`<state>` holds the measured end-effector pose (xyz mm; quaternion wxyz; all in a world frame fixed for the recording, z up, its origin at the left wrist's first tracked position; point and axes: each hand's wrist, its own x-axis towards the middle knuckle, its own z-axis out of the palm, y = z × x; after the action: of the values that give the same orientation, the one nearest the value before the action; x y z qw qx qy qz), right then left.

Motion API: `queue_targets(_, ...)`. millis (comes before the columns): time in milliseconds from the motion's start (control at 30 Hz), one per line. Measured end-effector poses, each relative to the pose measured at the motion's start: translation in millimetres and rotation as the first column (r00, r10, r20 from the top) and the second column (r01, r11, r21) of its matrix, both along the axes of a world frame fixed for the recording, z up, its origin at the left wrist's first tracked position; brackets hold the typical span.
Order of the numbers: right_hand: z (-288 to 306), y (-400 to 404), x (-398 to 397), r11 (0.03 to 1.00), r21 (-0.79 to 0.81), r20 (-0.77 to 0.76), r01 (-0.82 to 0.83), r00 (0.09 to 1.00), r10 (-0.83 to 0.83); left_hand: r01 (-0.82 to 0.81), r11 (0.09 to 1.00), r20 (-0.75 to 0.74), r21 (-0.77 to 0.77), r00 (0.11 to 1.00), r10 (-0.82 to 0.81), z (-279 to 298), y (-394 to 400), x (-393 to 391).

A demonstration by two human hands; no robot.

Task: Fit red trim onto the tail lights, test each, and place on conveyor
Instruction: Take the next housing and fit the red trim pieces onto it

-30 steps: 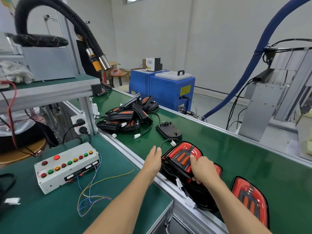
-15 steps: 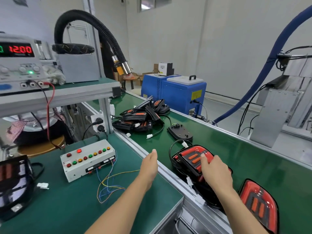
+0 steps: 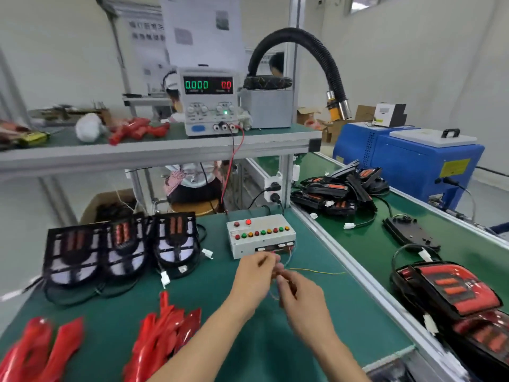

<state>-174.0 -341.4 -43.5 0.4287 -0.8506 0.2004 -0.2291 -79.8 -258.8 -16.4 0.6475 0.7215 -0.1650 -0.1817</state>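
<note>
My left hand (image 3: 254, 272) and my right hand (image 3: 298, 296) meet over the green bench, just in front of the white test box (image 3: 261, 239). Both pinch the thin coloured test wires (image 3: 316, 271) that trail from the box; motion blur hides the exact grip. Three black tail lights without trim (image 3: 125, 246) stand in a row at the left, their plugs lying loose. Red trim pieces (image 3: 162, 336) lie in heaps at the bench's near left. Two trimmed tail lights (image 3: 447, 289) rest on the conveyor (image 3: 366, 252) at the right, away from both hands.
A power supply (image 3: 209, 102) showing 0.000 stands on the upper shelf, with red and black leads hanging down. A pile of black lamp parts (image 3: 340, 190) and a black plate (image 3: 410, 232) lie further up the belt. A blue machine (image 3: 413, 158) stands behind it.
My view swung left from the conveyor to the bench. Both hands let go of the trimmed tail light on the belt and came together on the wires in front of the test box.
</note>
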Motion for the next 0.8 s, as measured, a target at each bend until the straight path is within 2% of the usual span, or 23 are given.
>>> queue_targets(133,-10,50,34,0.992,0.009,-0.009,-0.127,0.992,0.127,-0.093,0.991,0.04,0.098,0.995,0.09,-5,58,17)
queue_targets(267,-4,93,66,0.972,-0.006,-0.015,-0.236,0.972,0.236,-0.203,0.972,0.063,0.118,0.978,0.197,1,112,36)
queue_targets(333,1,111,82,0.959,-0.012,-0.006,-0.282,0.959,0.282,-0.293,0.945,0.141,0.148,0.952,0.273,6,140,47)
queue_targets(433,10,134,111,0.942,-0.077,-0.02,-0.327,0.945,0.327,-0.441,0.867,0.268,0.231,0.886,0.379,13,185,64)
queue_targets(567,13,147,161,0.951,-0.12,-0.093,-0.285,0.957,0.275,-0.609,0.725,0.283,0.321,0.792,0.54,10,240,88)
queue_targets(633,13,142,186,0.98,-0.069,-0.134,-0.189,0.975,0.179,-0.58,0.735,0.24,0.352,0.814,0.528,-1,257,97)
queue_targets(733,8,124,217,0.998,-0.04,-0.275,-0.043,0.961,0.03,-0.448,0.824,0.143,0.347,0.894,0.425,-17,259,105)
queue_targets(800,4,115,232,1.0,0.009,-0.323,-0.014,0.946,0.016,-0.376,0.872,0.076,0.313,0.925,0.371,-26,249,113)
